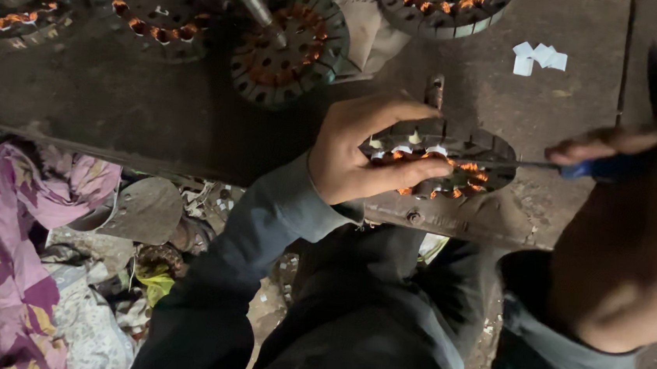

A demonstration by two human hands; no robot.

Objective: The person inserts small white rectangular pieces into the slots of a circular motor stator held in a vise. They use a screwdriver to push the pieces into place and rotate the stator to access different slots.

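Copper-wound stator [455, 167] lies at the near edge of the dark table [155, 108], the left hand [362, 152] with its grip clamped over the stator's left side, while the right hand [632, 200] is closed on a blue-handled tool [580, 170] whose thin shaft reaches onto the windings

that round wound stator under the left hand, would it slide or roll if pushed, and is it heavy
The stator lies flat on the workbench, so it would likely slide, not roll. Its stacked metal core suggests it is heavy for its size. The left hand steadies it; the copper windings look easily damaged.
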